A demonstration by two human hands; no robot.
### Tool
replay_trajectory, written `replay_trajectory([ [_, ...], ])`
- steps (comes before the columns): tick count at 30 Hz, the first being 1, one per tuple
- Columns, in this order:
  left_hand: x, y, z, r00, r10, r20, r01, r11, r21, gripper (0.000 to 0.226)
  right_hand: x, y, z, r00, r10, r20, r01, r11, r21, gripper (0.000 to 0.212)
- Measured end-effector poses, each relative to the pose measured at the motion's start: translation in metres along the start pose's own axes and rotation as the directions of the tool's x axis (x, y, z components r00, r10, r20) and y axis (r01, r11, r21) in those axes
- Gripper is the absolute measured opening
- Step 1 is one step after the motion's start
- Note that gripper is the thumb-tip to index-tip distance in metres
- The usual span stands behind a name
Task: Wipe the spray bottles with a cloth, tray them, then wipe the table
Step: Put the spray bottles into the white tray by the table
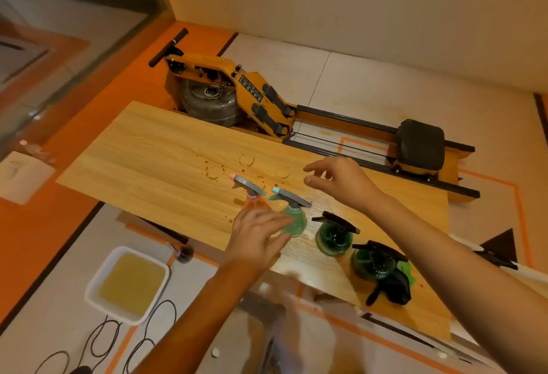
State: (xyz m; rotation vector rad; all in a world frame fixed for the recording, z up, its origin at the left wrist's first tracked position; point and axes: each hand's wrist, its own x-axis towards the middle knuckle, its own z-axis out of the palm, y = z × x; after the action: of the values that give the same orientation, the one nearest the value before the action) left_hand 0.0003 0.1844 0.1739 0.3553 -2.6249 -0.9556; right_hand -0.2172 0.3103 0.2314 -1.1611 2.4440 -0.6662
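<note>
Spray bottles, four counted, all upright on the wooden table [148, 160] in a row along its near part:
- One orange bottle [255, 203], grey trigger head with pink nozzle tip; body largely hidden behind the left hand.
- One pale green bottle [298, 219], grey trigger head with blue nozzle tip, just beside the orange one.
- Two dark green bottles, black trigger heads: the first [333, 238] near the pale green one, the second [373, 264] closest to the near edge.

Contents of the bottles could not be judged.

Cloth, one: a green cloth [406, 270] was seen partly hidden behind the second dark green bottle, beside a black object [391, 287] that could not be identified.

Tray, one: a white tray [92, 284] was found on the floor left of the table, its inside yellowish; whether this was liquid or the base could not be told.

Hands, two. The left hand [258, 240] was held with fingers spread and nearly straight, fingertips and thumb at the pale green bottle, not closed round it. The right hand [335, 180] was held above the table, fingers loosely bent, nothing in it.

Ring stains [246, 161], several, were noted on the tabletop.

Rowing machine [267, 97], one, behind the table; its label could not be read.
</note>
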Motion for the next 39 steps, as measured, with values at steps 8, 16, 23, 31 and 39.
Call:
replay_trajectory([
  [8,0.025,-0.037,0.0,0.985,0.039,0.171,-0.053,0.996,0.078,0.038,0.076,-0.046,0.034,0.991,-0.055,0.125,0.062,0.997,-0.055,0.035],
  [16,0.048,-0.038,0.02,0.982,0.168,0.082,-0.176,0.98,0.098,0.04,0.124,-0.066,0.056,0.923,-0.071,0.378,0.116,0.989,-0.097,0.049],
  [23,0.058,-0.038,0.029,0.98,0.19,0.062,-0.197,0.973,0.122,0.03,0.132,-0.064,0.074,0.899,-0.088,0.428,0.139,0.986,-0.089,0.048],
  [31,0.057,-0.045,0.036,0.994,0.095,0.054,-0.1,0.988,0.114,0.02,0.124,-0.077,0.073,0.894,-0.16,0.419,0.271,0.937,-0.221,0.03],
  [39,0.05,-0.046,0.021,0.984,-0.074,0.16,0.082,0.996,-0.043,0.024,0.118,-0.09,0.066,0.894,-0.188,0.406,0.375,0.81,-0.45,0.037],
])
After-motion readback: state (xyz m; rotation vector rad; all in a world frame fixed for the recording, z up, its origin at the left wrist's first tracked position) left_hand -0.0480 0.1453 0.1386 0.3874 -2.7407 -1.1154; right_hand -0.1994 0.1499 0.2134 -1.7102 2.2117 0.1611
